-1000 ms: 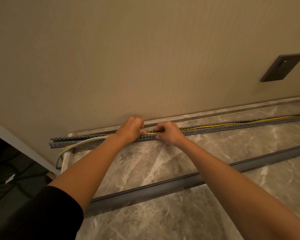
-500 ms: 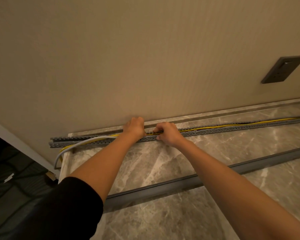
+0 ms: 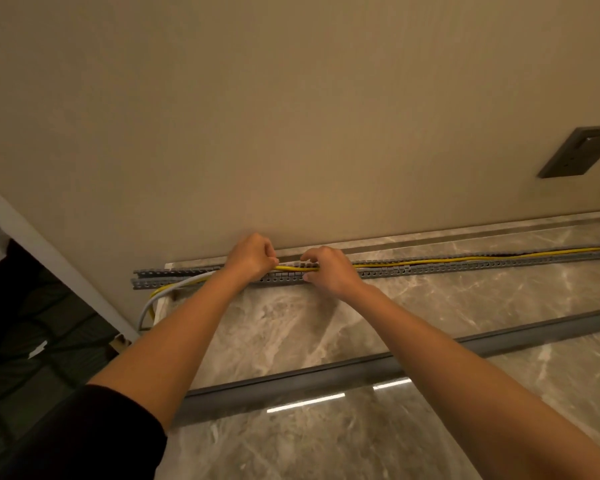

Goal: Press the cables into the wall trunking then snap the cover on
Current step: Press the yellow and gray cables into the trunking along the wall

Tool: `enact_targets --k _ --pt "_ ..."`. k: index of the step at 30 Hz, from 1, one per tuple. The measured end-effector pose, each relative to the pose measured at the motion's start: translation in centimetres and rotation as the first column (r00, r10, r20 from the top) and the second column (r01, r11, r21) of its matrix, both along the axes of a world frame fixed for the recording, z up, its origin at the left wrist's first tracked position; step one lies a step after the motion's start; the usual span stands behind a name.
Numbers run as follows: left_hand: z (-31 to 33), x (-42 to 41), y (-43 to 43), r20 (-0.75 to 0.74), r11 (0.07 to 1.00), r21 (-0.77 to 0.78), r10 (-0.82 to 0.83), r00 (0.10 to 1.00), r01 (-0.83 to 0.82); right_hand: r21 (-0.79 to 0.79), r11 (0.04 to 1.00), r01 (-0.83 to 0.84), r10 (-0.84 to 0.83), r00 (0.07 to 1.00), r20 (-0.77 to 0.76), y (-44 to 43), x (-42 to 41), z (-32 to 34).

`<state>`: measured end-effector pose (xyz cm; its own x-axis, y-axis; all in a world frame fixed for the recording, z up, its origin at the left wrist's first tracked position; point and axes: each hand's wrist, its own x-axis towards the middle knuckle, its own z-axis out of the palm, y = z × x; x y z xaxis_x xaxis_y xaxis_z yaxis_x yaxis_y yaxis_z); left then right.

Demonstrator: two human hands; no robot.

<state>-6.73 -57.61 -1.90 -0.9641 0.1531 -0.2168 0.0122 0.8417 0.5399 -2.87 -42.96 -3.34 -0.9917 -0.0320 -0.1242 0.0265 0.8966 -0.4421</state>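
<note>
OK, we're seeing two bare hands in shot, L hand (image 3: 253, 255) and R hand (image 3: 330, 273), bare on past both wrists. On the L arm (image 3: 182, 336) we pick up a short sleeve (image 3: 84, 436), black or v. dark, plain fabric, its hem curving across approx at the elbow. R arm (image 3: 451, 362), we see it bare right to the frame edge.

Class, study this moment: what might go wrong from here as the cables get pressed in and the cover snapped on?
1. The yellow cable lies high between the left hand and right hand; left proud of the trunking, the cover may pinch it or not snap.
2. The grey cable loops out at the left end and could drag loose.
</note>
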Motion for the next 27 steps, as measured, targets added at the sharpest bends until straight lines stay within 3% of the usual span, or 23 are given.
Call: enact_targets --k 5,9,15,20,24,27 --pt "0.1 0.8 -2.9 -0.016 0.999 -0.044 -0.015 1.000 0.014 -0.023 0.997 -0.077 0.077 0.997 -0.013 -3.4 -0.2 0.1" --pt "0.5 1.0 -4.1 -0.079 0.996 -0.089 -0.017 0.997 0.010 -0.041 0.998 -0.049 0.047 0.998 -0.044 -4.4 -0.3 -0.3" --pt "1.8 0.6 -5.7 0.101 0.979 -0.169 -0.097 0.990 0.113 -0.011 0.999 -0.030 0.030 0.999 -0.031 -4.4 -0.7 -0.5" --pt "2.0 0.0 -6.1 0.195 0.986 -0.075 -0.132 0.972 0.149 -0.033 0.999 -0.021 0.020 1.000 -0.009 -4.3 -0.7 -0.4" --pt "1.7 -0.5 -6.3 0.120 0.984 -0.055 -0.162 0.979 0.170 -0.040 0.999 -0.034 0.034 0.999 -0.005 -4.1 -0.7 -0.3" --pt "1.8 -0.6 -6.1 0.017 0.967 -0.140 -0.212 0.977 0.212 -0.032 0.999 -0.040 0.040 0.999 0.012 -4.1 -0.9 -0.1"
